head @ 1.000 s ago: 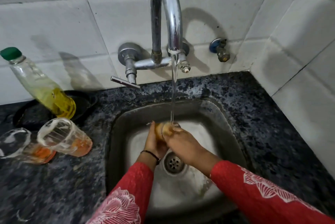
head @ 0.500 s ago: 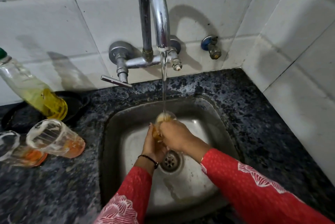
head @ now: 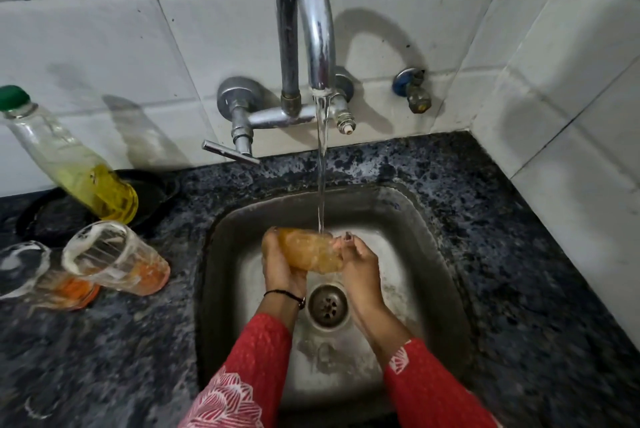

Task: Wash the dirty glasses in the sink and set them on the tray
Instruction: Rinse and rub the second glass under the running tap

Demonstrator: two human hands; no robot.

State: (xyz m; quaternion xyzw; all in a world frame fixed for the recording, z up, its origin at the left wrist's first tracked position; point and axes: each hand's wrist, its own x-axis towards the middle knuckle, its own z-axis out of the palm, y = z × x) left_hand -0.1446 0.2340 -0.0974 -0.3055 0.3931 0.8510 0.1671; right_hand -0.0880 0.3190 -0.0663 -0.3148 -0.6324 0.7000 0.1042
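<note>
A clear glass point(head: 310, 249) with orange residue lies sideways over the steel sink point(head: 426, 219), under the running stream from the tap point(head: 306, 22). My left hand point(head: 280, 268) cups it from below at its left end. My right hand point(head: 360, 259) grips its right end. On the counter to the left stand two more dirty glasses, one nearer the sink point(head: 114, 256) and one at the frame's edge point(head: 38, 275), both with orange dregs. A dark round tray point(head: 156, 192) sits behind them against the wall.
A bottle of yellow liquid with a green cap point(head: 69, 160) stands on the tray. The tap's lever point(head: 230, 152) sticks out over the sink's back left corner. A small valve point(head: 414, 91) projects from the tiled wall. The drain point(head: 327, 304) lies below my hands.
The glass has turned from upright between my hands to lying sideways under the stream. My right hand has shifted from over the glass to its right end.
</note>
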